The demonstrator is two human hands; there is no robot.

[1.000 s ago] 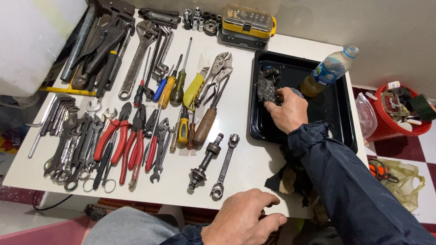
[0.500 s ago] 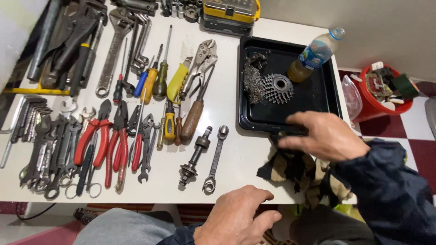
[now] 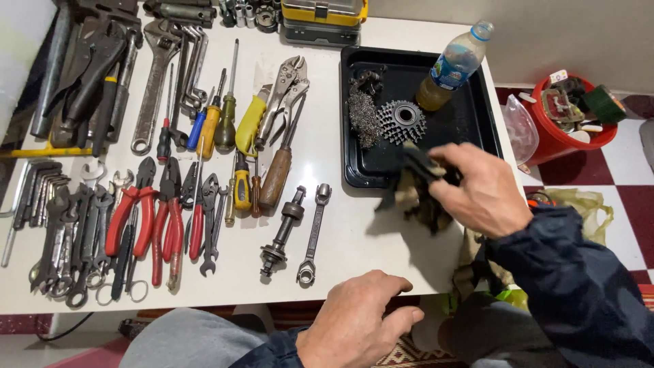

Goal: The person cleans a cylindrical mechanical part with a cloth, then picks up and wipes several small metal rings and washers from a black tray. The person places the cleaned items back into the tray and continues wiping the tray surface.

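My right hand [image 3: 480, 191] grips a dirty dark rag [image 3: 415, 187] and holds it over the front edge of a black tray [image 3: 354, 170]. Inside the tray lie a metal sprocket cluster [image 3: 402, 121], a wad of steel wool [image 3: 362, 117] and a small dark metal part [image 3: 366, 78]. A plastic bottle [image 3: 453, 65] with yellowish liquid leans in the tray's far right corner. My left hand [image 3: 357, 320] rests on the table's near edge, fingers loosely curled, holding nothing. Closest to it lie a small wrench [image 3: 313, 235] and a hub axle [image 3: 283, 232].
The white table [image 3: 327, 157] carries many tools: red-handled pliers [image 3: 146, 215], screwdrivers [image 3: 221, 116], locking pliers [image 3: 286, 85], a big adjustable wrench [image 3: 157, 82], spanners [image 3: 61, 245]. A yellow-and-black case [image 3: 323, 17] stands at the back. A red bucket [image 3: 565, 119] of scraps sits on the checkered floor.
My right hand left the tray, dropped past the table's front edge, and now comes up holding the rag over the tray's front edge. The left hand has stayed put.
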